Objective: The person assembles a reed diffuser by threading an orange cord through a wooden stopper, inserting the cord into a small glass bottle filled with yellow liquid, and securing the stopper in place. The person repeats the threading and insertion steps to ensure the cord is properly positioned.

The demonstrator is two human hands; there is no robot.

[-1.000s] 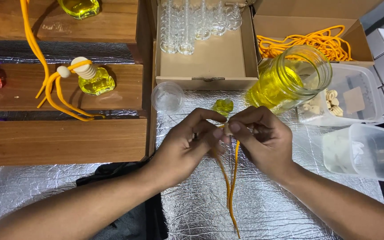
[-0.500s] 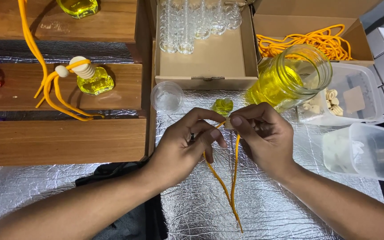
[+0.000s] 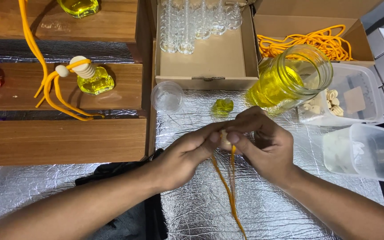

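Observation:
My left hand [image 3: 186, 153] and my right hand [image 3: 263, 144] meet over the foil-covered table [image 3: 201, 209]. Between their fingertips they pinch a small pale wooden bead [image 3: 223, 138] with a doubled orange cord [image 3: 230, 186] hanging down from it toward me. Just beyond my fingers a small bottle of yellow liquid [image 3: 223, 106] lies on the foil. A large glass jar of yellow liquid [image 3: 290, 80] leans to the right of it.
A wooden stepped rack [image 3: 67, 138] on the left holds a finished yellow bottle with cord [image 3: 92, 80]. A cardboard box [image 3: 210, 62] holds several empty glass bottles. Another box holds orange cords [image 3: 312, 40]. Clear plastic tubs [image 3: 365, 153] and a round clear lid [image 3: 167, 98] lie nearby.
Both hands have stayed together at the bead, fingers shifting slightly. The hanging cord has swung a little and now hangs straighter.

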